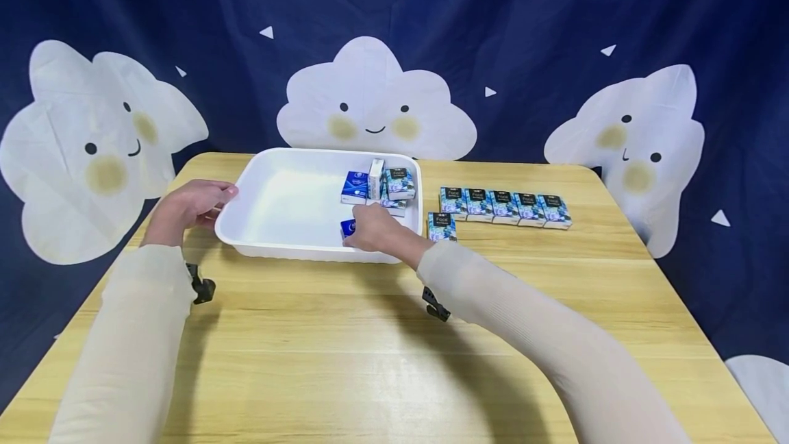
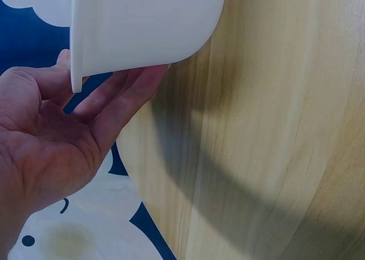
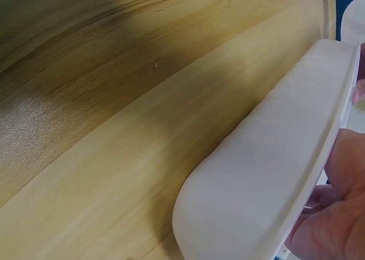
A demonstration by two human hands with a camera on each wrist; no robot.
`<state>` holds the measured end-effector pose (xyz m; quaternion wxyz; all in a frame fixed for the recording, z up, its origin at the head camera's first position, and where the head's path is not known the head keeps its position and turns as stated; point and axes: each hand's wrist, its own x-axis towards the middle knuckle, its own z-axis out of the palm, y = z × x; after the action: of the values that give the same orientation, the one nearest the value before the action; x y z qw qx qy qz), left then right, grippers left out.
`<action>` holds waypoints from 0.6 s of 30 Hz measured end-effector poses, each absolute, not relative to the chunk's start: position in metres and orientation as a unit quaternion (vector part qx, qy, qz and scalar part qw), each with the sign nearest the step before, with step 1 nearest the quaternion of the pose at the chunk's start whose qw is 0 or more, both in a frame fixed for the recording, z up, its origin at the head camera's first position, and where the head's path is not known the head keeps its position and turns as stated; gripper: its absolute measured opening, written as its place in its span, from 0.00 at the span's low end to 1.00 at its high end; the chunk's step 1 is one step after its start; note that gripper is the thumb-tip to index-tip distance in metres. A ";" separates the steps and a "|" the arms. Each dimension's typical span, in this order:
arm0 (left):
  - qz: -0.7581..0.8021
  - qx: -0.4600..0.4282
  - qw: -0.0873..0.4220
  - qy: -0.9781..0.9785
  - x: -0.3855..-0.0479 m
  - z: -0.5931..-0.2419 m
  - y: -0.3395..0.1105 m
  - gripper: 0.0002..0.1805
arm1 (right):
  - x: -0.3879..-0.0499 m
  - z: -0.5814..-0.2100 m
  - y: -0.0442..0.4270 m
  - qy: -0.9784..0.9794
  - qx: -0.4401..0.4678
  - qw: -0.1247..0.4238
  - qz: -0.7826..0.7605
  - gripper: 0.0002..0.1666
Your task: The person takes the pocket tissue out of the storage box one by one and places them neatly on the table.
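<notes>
A white plastic tray [image 1: 296, 252] stands on the table. My left hand [image 1: 196, 201] holds its left end; in the left wrist view the thumb is at the rim and the fingers lie against the outer wall. Inside the tray, near its front right, my right hand [image 1: 377, 226] grips a small blue box [image 1: 348, 228], mostly hidden by the fingers. Behind that hand are a blue box [image 1: 355, 186], a white-sided box on edge [image 1: 375, 179] and a floral box [image 1: 401, 183] resting partly over another floral box [image 1: 394, 207]. The right wrist view shows the tray's outer wall [image 3: 256, 169], which hides the gripped box.
Right of the tray, several floral boxes labelled "Face" [image 1: 504, 206] stand in a row. One more floral box [image 1: 442, 227] sits in front of the row's left end, close to the tray. The wooden table [image 1: 333, 362] meets a dark blue cloud-patterned curtain [image 1: 394, 5] behind.
</notes>
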<state>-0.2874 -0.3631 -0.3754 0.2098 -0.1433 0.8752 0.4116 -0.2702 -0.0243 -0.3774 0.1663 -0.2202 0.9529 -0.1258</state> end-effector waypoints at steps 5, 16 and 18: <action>0.412 -0.144 0.211 0.875 -0.288 -0.374 -0.363 0.33 | -0.271 -0.378 -0.023 0.953 -0.221 0.159 -0.135 0.32; 0.406 -0.145 0.213 0.877 -0.288 -0.375 -0.363 0.34 | -0.273 -0.375 -0.022 0.952 -0.215 0.152 -0.154 0.27; 0.408 -0.146 0.212 0.876 -0.288 -0.375 -0.363 0.34 | -0.273 -0.373 -0.023 0.951 -0.212 0.153 -0.166 0.28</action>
<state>-0.2876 -0.3630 -0.3751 0.2117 -0.1458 0.8759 0.4084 -0.2733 -0.0226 -0.3733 0.1530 -0.2121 0.9508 -0.1664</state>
